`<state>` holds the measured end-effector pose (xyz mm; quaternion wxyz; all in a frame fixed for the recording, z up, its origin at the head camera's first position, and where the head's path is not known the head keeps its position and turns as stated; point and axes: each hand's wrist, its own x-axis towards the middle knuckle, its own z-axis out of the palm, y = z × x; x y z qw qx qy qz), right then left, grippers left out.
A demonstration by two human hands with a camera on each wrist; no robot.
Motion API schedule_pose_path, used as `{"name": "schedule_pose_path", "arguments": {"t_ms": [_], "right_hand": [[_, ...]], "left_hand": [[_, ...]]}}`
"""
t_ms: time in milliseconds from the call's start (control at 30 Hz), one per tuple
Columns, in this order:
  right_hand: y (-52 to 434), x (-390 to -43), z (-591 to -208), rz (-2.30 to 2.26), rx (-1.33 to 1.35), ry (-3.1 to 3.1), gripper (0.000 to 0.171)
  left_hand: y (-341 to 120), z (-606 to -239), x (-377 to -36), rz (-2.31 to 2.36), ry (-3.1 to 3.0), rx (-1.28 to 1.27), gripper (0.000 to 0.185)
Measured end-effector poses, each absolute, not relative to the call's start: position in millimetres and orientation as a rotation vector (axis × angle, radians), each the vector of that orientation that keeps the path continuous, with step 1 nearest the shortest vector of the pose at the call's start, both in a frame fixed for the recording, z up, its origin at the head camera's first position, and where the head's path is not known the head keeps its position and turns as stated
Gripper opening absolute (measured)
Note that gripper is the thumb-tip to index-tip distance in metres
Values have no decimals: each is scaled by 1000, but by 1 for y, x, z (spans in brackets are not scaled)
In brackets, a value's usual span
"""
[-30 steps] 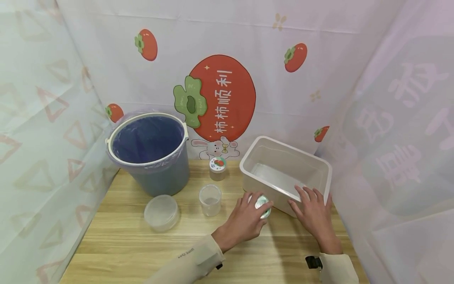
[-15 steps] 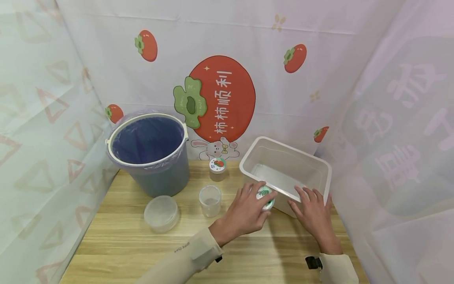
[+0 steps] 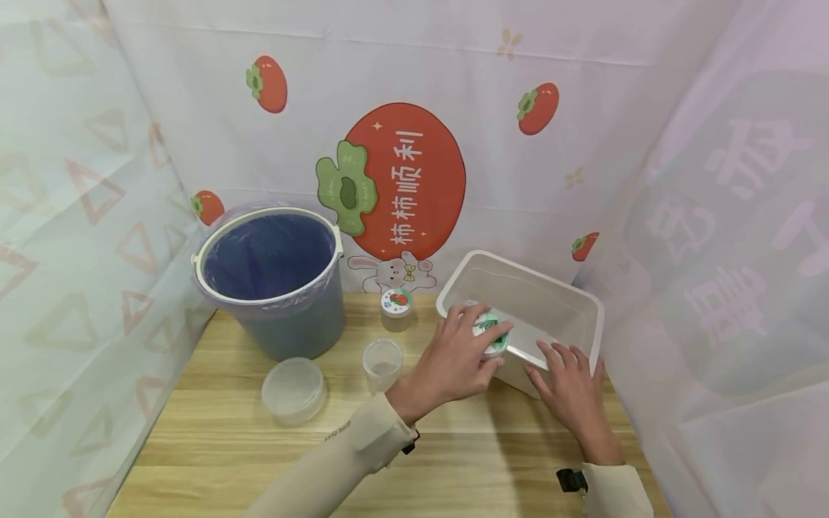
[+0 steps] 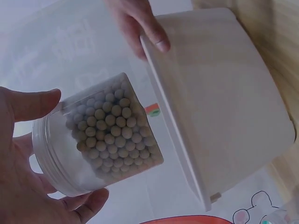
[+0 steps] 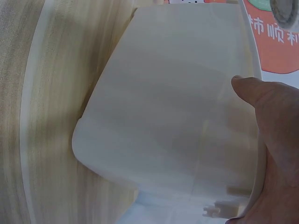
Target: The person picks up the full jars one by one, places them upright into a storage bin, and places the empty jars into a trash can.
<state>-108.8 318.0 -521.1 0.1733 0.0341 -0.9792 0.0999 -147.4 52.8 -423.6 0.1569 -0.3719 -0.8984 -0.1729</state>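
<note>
My left hand (image 3: 451, 363) holds a clear plastic jar (image 4: 114, 133) by its lid end, thumb on one side and fingers on the other. Small beige balls fill much of the jar, and its lid (image 3: 490, 335) bears a green picture. In the head view the jar is over the near rim of a white rectangular plastic bin (image 3: 532, 270). My right hand (image 3: 573, 392) grips that rim nearer its right end, fingers over it and thumb (image 5: 247, 88) against the outer wall. In the left wrist view the jar is tilted and apart from the bin.
On the wooden table (image 3: 214, 446) stand a blue bucket (image 3: 294, 331) lined with a bag, a flat translucent round container (image 3: 294, 392), a clear cylindrical jar (image 3: 382, 363) and a small jar (image 3: 396, 306) with a red-fruit lid. Printed cloth walls (image 3: 414, 57) enclose the back and sides.
My left hand has raised the jar and carried it forward and slightly right, from in front of the bin to above its near rim. My right hand stays in place.
</note>
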Motion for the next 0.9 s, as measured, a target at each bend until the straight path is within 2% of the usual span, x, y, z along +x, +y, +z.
{"name": "schedule_pose_path", "arguments": {"t_ms": [333,900], "right_hand": [[317,-109,-521,278,92,-2776,59],[317,-110,-523,268,102,-2760,58]], "left_hand": [[65,-414,-171,-529,-2508,-1045,54],[104,-429,-210,-462,-2518,-997,54]]}}
